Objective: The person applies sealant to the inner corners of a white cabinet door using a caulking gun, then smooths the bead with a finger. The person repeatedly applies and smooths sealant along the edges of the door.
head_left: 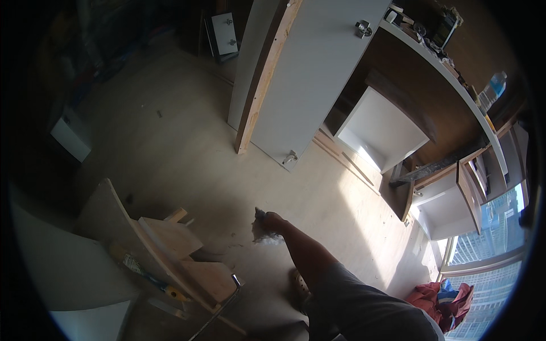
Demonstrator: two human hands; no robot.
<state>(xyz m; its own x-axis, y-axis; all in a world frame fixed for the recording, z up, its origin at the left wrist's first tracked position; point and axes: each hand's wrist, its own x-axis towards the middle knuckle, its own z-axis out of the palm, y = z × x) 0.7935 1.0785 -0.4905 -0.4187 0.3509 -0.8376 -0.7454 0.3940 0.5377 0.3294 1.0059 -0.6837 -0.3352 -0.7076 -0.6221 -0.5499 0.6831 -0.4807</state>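
right grip (274, 222) | holds pale crumpled bundle (263, 234) | partly sunlit floor (284, 187)

Floor's (199, 148) kinda dusty beige, tall panel (318, 68) near 12 o'clock is plain pale grey, wood strip (263, 94) at 12 is tan. Clump (261, 234) near 6 looks whitish grey, sleeve (355, 298) at 5 plain dark grey. Bottle (495, 88) at 2, clear and blue; clothes (425, 298) at 4, red plus blue.

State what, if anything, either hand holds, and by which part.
The right hand grips a greyish, crumpled-looking thing, kind unclear, near its top; left hand out of view.
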